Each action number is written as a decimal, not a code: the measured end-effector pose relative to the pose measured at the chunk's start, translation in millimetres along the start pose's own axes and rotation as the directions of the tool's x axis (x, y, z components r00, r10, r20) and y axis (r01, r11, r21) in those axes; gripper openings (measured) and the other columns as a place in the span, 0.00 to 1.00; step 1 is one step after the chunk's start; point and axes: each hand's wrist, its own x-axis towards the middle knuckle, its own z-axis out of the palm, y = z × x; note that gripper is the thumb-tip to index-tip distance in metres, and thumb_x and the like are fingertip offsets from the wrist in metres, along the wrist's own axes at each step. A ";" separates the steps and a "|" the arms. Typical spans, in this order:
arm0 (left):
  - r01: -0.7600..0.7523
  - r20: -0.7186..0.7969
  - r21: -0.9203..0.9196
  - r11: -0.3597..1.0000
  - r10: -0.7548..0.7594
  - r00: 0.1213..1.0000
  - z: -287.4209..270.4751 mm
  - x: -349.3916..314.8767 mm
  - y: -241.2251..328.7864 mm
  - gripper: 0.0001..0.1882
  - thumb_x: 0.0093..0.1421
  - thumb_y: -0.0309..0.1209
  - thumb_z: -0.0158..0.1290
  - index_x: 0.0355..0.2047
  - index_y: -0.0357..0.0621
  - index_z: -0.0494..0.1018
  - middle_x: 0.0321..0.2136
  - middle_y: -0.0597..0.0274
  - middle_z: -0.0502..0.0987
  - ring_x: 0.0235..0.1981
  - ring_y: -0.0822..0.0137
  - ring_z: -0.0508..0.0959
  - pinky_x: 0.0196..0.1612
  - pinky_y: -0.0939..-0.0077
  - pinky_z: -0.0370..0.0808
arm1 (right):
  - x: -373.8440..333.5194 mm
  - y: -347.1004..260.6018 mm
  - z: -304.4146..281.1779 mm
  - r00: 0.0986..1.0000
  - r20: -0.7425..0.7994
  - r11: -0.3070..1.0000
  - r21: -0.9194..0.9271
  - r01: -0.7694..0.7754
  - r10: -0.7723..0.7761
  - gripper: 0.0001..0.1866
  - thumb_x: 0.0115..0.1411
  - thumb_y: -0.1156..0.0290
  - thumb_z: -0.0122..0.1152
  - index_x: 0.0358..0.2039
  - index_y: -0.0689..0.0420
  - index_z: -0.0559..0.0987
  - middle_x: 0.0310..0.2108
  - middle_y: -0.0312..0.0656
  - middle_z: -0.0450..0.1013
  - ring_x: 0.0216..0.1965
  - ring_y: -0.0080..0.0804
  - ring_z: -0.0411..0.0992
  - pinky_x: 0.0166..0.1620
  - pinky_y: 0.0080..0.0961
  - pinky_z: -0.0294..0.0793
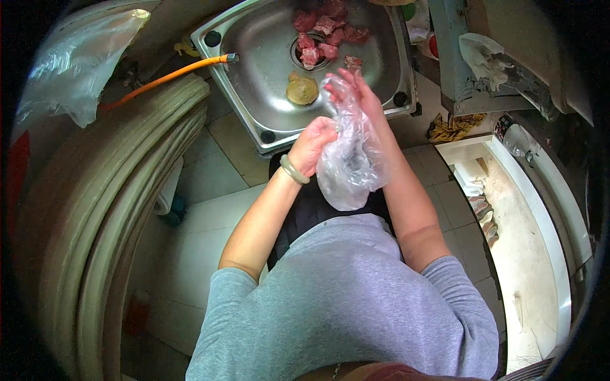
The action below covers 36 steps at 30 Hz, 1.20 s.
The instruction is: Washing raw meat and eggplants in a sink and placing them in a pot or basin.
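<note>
In front of my body I hold a crumpled clear plastic bag (351, 166) over the near edge of a steel sink. My left hand (312, 147), with a pale bangle on its wrist, is closed on the bag's side. My right hand (363, 95) is raised at the bag's upper end, its fingers stretched out and the film lying against the palm. Chunks of raw red meat (325, 26) lie round the drain at the sink's far side. A yellowish, lumpy round piece (302, 91) sits nearer, left of the bag; its kind is unclear.
The steel sink (254, 95) has dark round pads at its corners. An orange hose (171, 77) reaches toward its left rim. Thick curved pale panels (127, 171) stand at left, beneath a large clear plastic sheet (89, 63). An open white drawer (521, 254) is at right.
</note>
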 end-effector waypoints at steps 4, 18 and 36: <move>-0.237 -0.185 0.264 0.935 0.290 0.939 -19.3 0.2 17.4 0.13 0.52 0.18 0.52 0.37 0.44 0.65 0.34 0.68 0.70 0.35 0.76 0.70 0.40 0.81 0.70 | -26.3 12.4 20.3 0.993 0.071 0.977 -0.200 -0.079 0.095 0.32 0.57 0.63 0.55 0.60 0.57 0.56 0.53 0.46 0.64 0.52 0.33 0.65 0.52 0.30 0.66; -0.607 -0.183 0.549 0.575 0.791 0.583 -38.4 -27.3 90.3 0.09 0.47 0.15 0.48 0.27 0.43 0.69 0.39 0.64 0.69 0.40 0.72 0.68 0.46 0.79 0.65 | -24.1 -12.5 37.1 0.946 -0.229 0.925 -0.354 0.139 -0.230 0.26 0.48 0.85 0.45 0.51 0.65 0.66 0.46 0.51 0.70 0.43 0.39 0.71 0.49 0.30 0.70; -0.700 -0.024 0.713 -0.052 0.995 -0.098 35.9 -170.9 274.1 0.18 0.53 0.29 0.56 0.42 0.37 0.64 0.37 0.61 0.70 0.36 0.69 0.71 0.38 0.71 0.71 | -60.3 9.3 292.2 0.765 0.516 0.209 -0.759 0.617 -0.384 0.21 0.49 0.80 0.60 0.47 0.58 0.72 0.42 0.37 0.72 0.43 0.23 0.69 0.48 0.22 0.68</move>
